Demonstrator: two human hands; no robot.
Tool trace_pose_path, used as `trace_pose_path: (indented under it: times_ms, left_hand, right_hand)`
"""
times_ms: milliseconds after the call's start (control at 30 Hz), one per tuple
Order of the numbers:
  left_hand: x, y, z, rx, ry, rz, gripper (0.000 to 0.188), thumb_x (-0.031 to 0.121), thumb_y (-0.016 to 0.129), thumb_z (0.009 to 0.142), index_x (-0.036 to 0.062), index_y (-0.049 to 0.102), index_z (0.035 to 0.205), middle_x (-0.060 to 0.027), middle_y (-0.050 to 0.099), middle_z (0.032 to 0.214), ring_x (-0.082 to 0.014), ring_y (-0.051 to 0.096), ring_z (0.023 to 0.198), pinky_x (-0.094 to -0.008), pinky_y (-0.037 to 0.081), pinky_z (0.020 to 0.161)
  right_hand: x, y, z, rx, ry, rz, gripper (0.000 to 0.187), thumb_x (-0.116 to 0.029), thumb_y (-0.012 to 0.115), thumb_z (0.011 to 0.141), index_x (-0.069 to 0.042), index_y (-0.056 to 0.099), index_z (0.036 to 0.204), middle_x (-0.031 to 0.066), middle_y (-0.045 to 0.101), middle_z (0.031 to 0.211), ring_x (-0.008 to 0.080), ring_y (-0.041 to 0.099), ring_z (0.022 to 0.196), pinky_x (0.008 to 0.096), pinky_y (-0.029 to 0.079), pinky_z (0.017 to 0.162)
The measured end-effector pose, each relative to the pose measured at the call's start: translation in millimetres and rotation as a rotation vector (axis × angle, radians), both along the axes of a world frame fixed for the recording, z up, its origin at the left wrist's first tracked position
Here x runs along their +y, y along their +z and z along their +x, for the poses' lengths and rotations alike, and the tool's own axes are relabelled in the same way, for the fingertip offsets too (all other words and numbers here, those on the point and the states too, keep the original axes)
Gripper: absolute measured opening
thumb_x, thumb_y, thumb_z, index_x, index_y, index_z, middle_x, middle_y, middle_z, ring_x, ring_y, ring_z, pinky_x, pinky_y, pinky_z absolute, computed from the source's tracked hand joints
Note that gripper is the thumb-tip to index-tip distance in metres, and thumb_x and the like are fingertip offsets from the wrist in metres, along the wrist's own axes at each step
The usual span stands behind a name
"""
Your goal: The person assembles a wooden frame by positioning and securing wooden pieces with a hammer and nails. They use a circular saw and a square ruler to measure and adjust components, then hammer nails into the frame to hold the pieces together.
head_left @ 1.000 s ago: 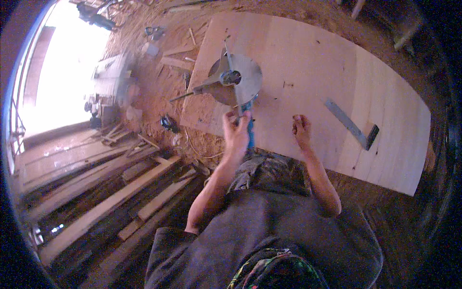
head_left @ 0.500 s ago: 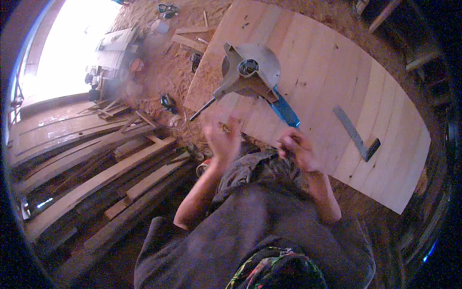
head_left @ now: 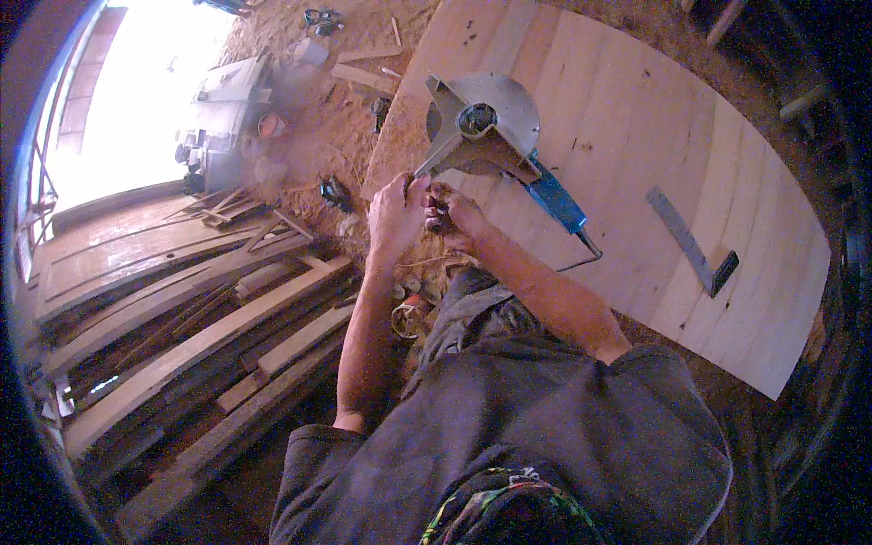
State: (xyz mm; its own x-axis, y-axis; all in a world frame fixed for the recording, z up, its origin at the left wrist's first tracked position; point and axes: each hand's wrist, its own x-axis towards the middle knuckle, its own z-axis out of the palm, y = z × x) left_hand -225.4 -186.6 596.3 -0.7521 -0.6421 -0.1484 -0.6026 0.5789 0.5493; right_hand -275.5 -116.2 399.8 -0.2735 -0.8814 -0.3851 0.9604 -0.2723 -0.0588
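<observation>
An angle grinder with a blue body lies on a pale wooden panel. A large round disc and a three-armed grey metal frame sit at its far end. My left hand is closed at the frame's near-left arm, where the dark rod sticks out; the hand covers that rod. Close beside it, my right hand has its fingers curled in. Whatever those fingers hold, if anything, is hidden. A cord runs from the grinder's near end over the panel's edge.
A carpenter's square rests on the panel to the right. Long boards are stacked at the left. Wood scraps, a white bucket and a dark tool lie on the sawdust-covered ground. A tin stands near my legs.
Both hands have moved forward; the right one has swung left to meet the left one. My left hand now covers the dark rod. The whole view has shifted slightly.
</observation>
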Motion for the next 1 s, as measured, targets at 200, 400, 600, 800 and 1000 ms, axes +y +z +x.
trace_pose_path:
  times_ms: [200,400,600,800,1000]
  left_hand:
    - [-1.0,-2.3,6.4,-0.009,0.02,-0.004,0.039,0.043,0.054,0.101,0.0084,0.07,0.098,-0.0097,0.071,0.075,-0.0344,0.07,0.079,-0.0478,0.051,0.073]
    - [-2.4,-8.9,12.4,-0.006,0.023,-0.055,0.041,0.046,0.054,0.101,0.0085,0.071,0.097,-0.0103,0.071,0.077,-0.0353,0.07,0.081,-0.048,0.051,0.073]
    - [3.4,-3.0,9.9,-0.039,0.068,0.005,0.039,0.045,0.056,0.099,0.0091,0.072,0.102,-0.0123,0.073,0.082,-0.0366,0.071,0.086,-0.0478,0.052,0.076]
    - [6.9,-14.9,22.1,0.006,0.093,-0.061,0.039,0.044,0.058,0.098,0.0088,0.073,0.105,-0.013,0.074,0.085,-0.0353,0.072,0.087,-0.0458,0.054,0.077]
    - [14.3,-1.3,17.6,-0.005,0.112,0.051,0.041,0.046,0.056,0.098,0.0086,0.072,0.104,-0.0125,0.074,0.085,-0.0345,0.072,0.086,-0.0457,0.054,0.077]
  right_hand:
    - [8.2,29.9,11.3,-0.075,-0.023,-0.107,0.012,-0.02,0.05,0.107,-0.011,0.057,0.11,-0.0003,0.056,0.085,0.0103,0.051,0.065,0.0248,0.044,0.055]
    - [16.7,62.3,9.0,-0.153,-0.017,-0.135,0.013,-0.018,0.044,0.109,-0.011,0.055,0.111,0.0007,0.053,0.085,0.0088,0.05,0.064,0.0234,0.044,0.055]
    - [16.5,47.0,4.6,-0.151,0.034,-0.214,0.013,-0.021,0.045,0.11,-0.012,0.053,0.111,-0.0005,0.053,0.086,0.0089,0.05,0.066,0.0232,0.046,0.056]
    - [19.4,49.0,12.5,-0.076,0.047,-0.157,0.013,-0.026,0.053,0.108,-0.013,0.056,0.107,-0.0018,0.052,0.084,0.0083,0.051,0.067,0.0227,0.046,0.057]
    - [18.7,30.9,11.9,-0.126,0.043,-0.296,0.014,-0.027,0.056,0.106,-0.014,0.059,0.111,-0.003,0.057,0.086,0.0083,0.054,0.069,0.0237,0.047,0.06]
